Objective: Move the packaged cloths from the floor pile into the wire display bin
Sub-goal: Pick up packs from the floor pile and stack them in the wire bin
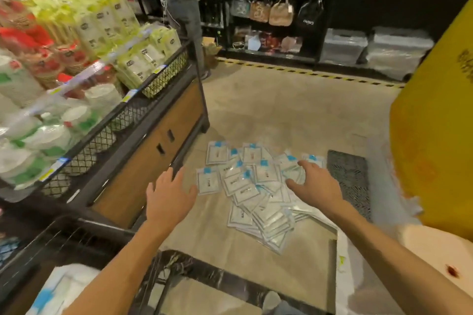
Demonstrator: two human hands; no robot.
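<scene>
The pile of packaged cloths (258,186) is best gathered from both flanks and lifted as one stack. Flat clear packets with blue tabs are heaped on the floor. The left hand (169,194) is spread beside the pile; the right hand (316,183) is spread over it, perhaps touching. The wire display bin (84,240) is set left of the pile.

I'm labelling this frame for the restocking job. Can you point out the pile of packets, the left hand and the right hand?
Pile of packets (252,186), head view, on a packet near the pile's middle.
Left hand (167,195), head view, on the back of the hand.
Right hand (316,183), head view, on the back of the hand.
</scene>
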